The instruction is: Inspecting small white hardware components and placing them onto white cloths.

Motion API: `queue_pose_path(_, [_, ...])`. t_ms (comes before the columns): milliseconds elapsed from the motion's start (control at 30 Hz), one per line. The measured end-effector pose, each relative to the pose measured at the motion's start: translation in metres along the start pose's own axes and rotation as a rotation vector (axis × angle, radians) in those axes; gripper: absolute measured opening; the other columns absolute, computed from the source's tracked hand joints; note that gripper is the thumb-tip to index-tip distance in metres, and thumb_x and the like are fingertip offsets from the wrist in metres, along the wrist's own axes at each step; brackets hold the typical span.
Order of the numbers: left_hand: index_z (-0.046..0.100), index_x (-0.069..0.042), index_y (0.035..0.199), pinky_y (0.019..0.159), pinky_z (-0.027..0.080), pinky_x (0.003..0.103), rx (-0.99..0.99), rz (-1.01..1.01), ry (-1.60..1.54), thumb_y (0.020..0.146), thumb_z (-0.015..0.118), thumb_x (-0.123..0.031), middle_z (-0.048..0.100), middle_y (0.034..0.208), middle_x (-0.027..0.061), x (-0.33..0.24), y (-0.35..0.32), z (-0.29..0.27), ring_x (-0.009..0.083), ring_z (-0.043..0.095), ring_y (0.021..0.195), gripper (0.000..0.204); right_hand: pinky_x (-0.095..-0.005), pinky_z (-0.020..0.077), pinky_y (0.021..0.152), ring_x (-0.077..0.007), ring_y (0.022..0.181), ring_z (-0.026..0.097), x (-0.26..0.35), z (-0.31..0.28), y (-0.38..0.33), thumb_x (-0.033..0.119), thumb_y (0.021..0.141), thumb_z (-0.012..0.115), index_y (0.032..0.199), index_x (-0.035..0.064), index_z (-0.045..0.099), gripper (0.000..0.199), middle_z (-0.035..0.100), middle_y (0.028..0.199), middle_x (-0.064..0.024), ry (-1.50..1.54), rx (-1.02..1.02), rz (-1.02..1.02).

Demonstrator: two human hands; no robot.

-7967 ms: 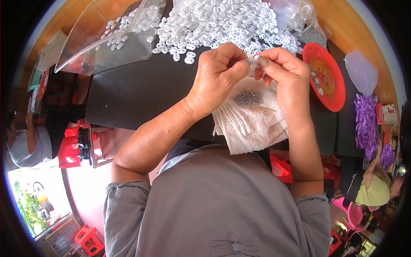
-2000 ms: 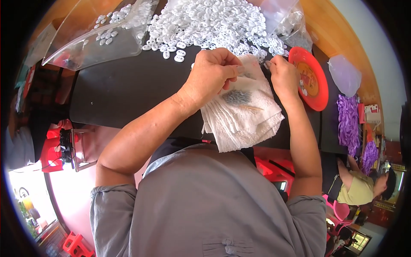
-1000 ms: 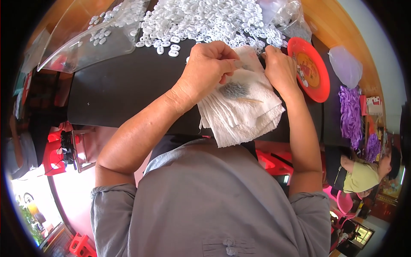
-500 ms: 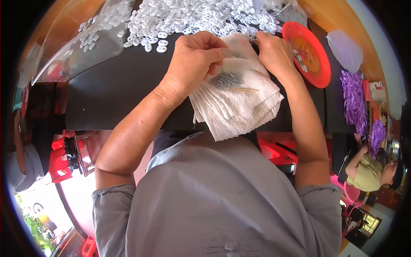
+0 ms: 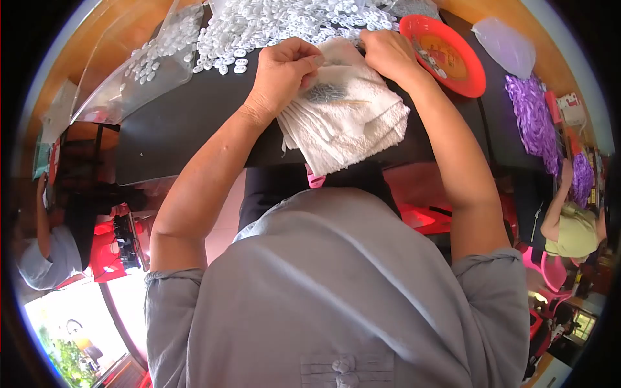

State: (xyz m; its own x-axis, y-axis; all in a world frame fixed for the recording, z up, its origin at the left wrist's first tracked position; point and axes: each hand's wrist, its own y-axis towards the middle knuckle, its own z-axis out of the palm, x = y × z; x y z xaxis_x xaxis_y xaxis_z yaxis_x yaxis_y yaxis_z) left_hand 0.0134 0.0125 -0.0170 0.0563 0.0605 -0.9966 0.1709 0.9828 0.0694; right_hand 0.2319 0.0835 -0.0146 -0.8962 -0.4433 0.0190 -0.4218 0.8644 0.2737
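Observation:
My left hand point(image 5: 286, 70) is closed in a pinch above the left side of a folded off-white towel point(image 5: 372, 129). Whatever its fingertips grip is too small to make out. On the towel, beside that hand, lies a dark grey patch of fine, thin pieces point(image 5: 328, 94), with a slim tan stick point(image 5: 350, 102) along its near side. Past the towel's far right corner, my right hand point(image 5: 390, 53) has its fingers curled down by the edge of a big heap of small white oval pieces with holes point(image 5: 278, 29). Its fingertips are hidden.
A red round plate point(image 5: 475, 68) with a few small pieces inside stands right of my right hand. A clear plastic tray point(image 5: 123, 97) slants at the left with more white ovals. Farther right are a translucent bag point(image 5: 508, 45) and purple strands point(image 5: 533, 119). Other people sit at both sides.
The whole view has shifted, so table and towel appear higher in the picture. Both hands keep nearly the same places relative to the towel and the heap.

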Motion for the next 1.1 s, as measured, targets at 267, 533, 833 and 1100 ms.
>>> queue_pose_path(267, [0.064,0.003,0.090,0.052,0.040,0.020,-0.034,0.039,0.038,0.085,0.064,-0.002,0.059,0.071,0.0016,0.002,0.000,0.005,0.0061,0.048,0.056,0.007,-0.0315,0.0378,0.048,-0.0172,0.051,0.054,-0.046,0.002,0.002,0.024,0.088,0.060,0.066,0.0054,0.053,0.030,0.054,0.059,-0.0042,0.687,0.029,0.035])
queue_pose_path(533, [0.065,0.000,0.093,0.051,0.037,0.019,-0.013,0.029,0.129,0.087,0.066,-0.006,0.059,0.070,-0.0002,-0.001,-0.004,0.003,0.0044,0.047,0.057,0.009,-0.0212,0.0258,0.044,-0.0036,0.048,0.043,-0.029,-0.021,-0.010,0.025,0.091,0.061,0.063,0.0107,0.046,0.034,0.043,0.055,0.0046,1.116,0.184,0.107])
queue_pose_path(833, [0.067,0.000,0.098,0.052,0.038,0.020,-0.062,0.125,0.181,0.087,0.064,-0.004,0.061,0.076,-0.0004,-0.003,-0.003,0.007,0.0043,0.049,0.060,0.012,-0.0264,0.0381,0.048,-0.0107,0.050,0.050,0.006,-0.047,-0.013,0.016,0.088,0.062,0.074,-0.0002,0.062,0.021,0.054,0.056,-0.0023,1.308,0.124,-0.061])
queue_pose_path(1100, [0.066,0.004,0.099,0.052,0.042,0.021,0.013,0.129,0.299,0.088,0.067,-0.010,0.065,0.076,0.0064,-0.022,0.000,0.031,0.0088,0.056,0.060,0.018,-0.0286,0.0376,0.044,-0.0133,0.046,0.049,0.008,-0.049,-0.026,0.009,0.084,0.061,0.064,0.0006,0.059,0.022,0.053,0.053,-0.0046,1.411,0.073,-0.166])
